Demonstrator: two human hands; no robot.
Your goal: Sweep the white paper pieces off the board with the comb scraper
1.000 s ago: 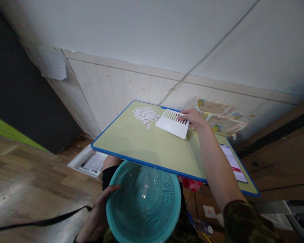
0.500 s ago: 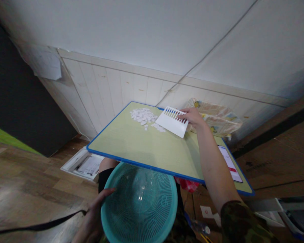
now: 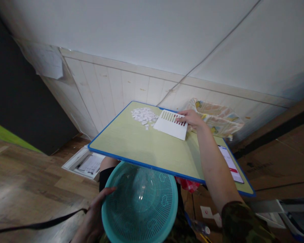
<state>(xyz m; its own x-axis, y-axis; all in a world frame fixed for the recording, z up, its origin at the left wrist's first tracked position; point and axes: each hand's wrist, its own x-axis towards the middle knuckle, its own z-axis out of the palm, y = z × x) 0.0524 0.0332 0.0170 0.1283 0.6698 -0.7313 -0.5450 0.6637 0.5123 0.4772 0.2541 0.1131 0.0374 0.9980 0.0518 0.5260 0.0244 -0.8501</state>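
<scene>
My left hand grips the near left rim of a turquoise plastic colander, thumb over the edge; it rests in my lap below the table's front edge. The colander's inside looks bare apart from a bright reflection. My right hand is closed on the upper right edge of a white slotted card, with fingers across its row of slots. The card is held low over the table, its left edge beside a heap of small white paper pieces. Whether the card touches the table I cannot tell.
A phone with a lit screen lies at the table's right end. Behind my right hand stands a patterned fabric basket near the wall. An open white box sits on the floor at left. A cable runs down the wall.
My right hand has lowered and flattened the card slightly, its left edge shifting left over the small pieces right of the heap. My left hand and the colander stay in place.
</scene>
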